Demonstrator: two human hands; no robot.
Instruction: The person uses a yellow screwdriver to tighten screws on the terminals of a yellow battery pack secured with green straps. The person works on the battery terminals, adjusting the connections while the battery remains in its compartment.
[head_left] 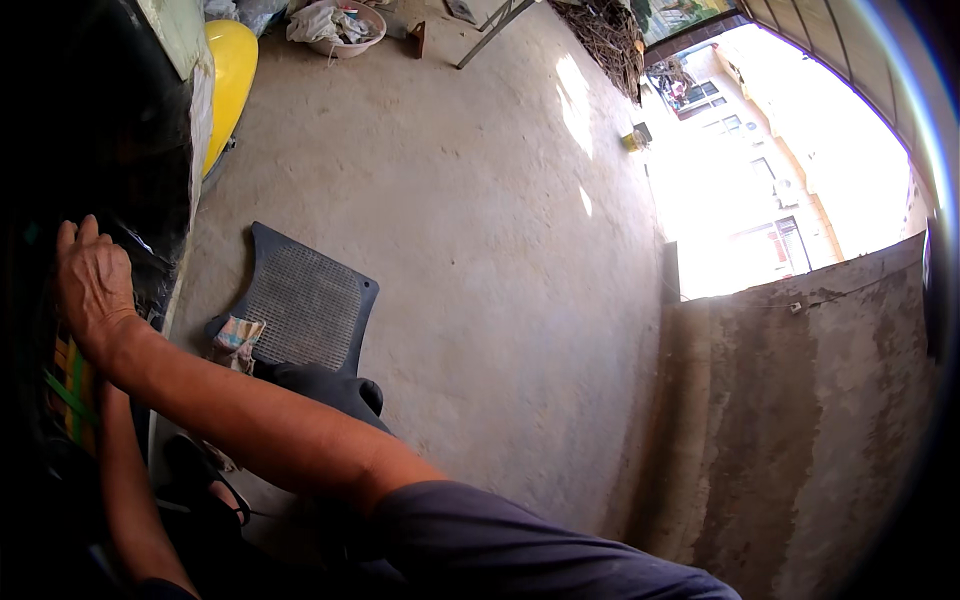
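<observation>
My right hand (95,285) reaches into a deeply shadowed space at the far left, its fingers bent and close together against something dark. What lies under those fingertips is lost in the shadow. Below it, my left forearm (130,500) rises from the lower edge and passes behind my right wrist, so the left hand is hidden. Beside the forearms, green strips (72,398) cross a yellow-orange piece (62,365). A dark panel edge with torn whitish sheeting (200,120) borders the shadowed space.
A dark ribbed mat or panel (305,300) lies on the concrete floor (470,200), with a patterned cloth (238,340) at its corner. Beyond stand a yellow rounded shell (230,85) and a pink basin (362,40) of cloths. A low concrete wall (790,400) runs along the right.
</observation>
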